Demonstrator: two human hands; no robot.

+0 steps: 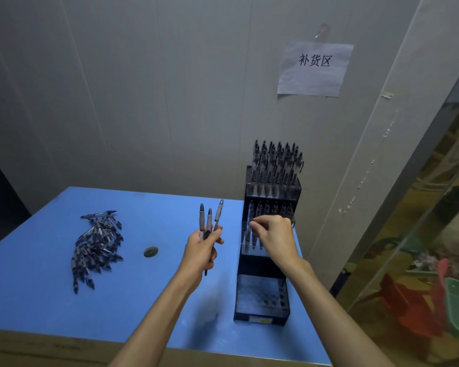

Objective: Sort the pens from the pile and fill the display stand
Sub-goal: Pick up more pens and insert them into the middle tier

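A: Status, biggest first?

B: Blue table (51, 300) against a grey panel wall (143, 88). Paper sign (314, 68) stuck on the wall, upper right.

A: Stand?

B: Black tiered display stand (263, 317) at the table's right edge, stepping up toward the wall. Top tier packed with upright pens, next tier down also holding a row. Third tier partly filled, a few pens at its left side. Nearest, lowest tier shows open holes.

A: Pile?

B: Pen pile (96, 250) on the left of the table, loose heap, well apart from the stand. Small dark oval object (150, 251) between pile and hands; can't tell what it is.

A: Hands?

B: Left hand (203, 251) clenched round three pens (209, 223), held upright and fanned, just left of the stand. Right hand (274, 235) over the third tier, fingertips pinching the top of a pen (250, 234) standing at that tier's left side.
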